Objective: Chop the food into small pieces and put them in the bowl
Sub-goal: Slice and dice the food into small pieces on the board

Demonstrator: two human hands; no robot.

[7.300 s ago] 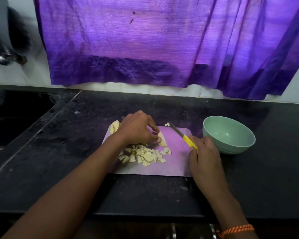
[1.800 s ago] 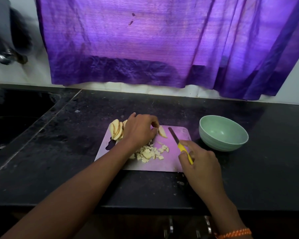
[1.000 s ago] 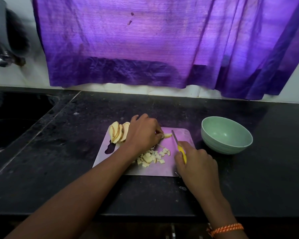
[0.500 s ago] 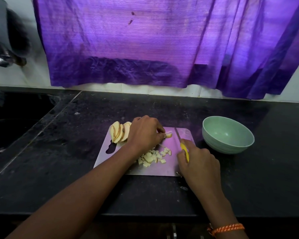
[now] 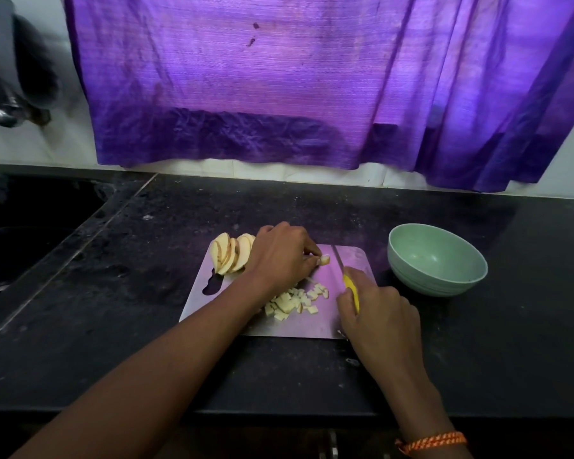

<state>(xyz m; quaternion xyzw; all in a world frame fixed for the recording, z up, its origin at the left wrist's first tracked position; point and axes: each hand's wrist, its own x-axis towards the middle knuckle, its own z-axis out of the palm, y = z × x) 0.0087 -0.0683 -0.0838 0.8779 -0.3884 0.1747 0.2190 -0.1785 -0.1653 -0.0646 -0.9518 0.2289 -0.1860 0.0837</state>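
Note:
A steel cutting board [image 5: 315, 324] lies on the black counter. My left hand [image 5: 280, 256] pinches a pale slice [image 5: 324, 260] flat on the board; only the slice's end shows past my fingertips. My right hand [image 5: 378, 313] grips a yellow-handled knife [image 5: 349, 286], its blade standing just right of that end. A fan of uncut slices [image 5: 231, 253] leans at the board's far left corner. A heap of small cut pieces [image 5: 294, 301] lies mid-board, partly under my left wrist. The green bowl [image 5: 438, 260] stands empty to the right of the board.
The black counter [image 5: 494, 342] runs to a front edge near me. A dark sink [image 5: 17, 226] drops away at the left. A purple curtain [image 5: 312, 77] hangs over the back wall. A steel utensil [image 5: 4, 114] hangs at the far left.
My left hand picked a slice and laid it on the board. The knife came in from the right and now works along the slice, which is shorter.

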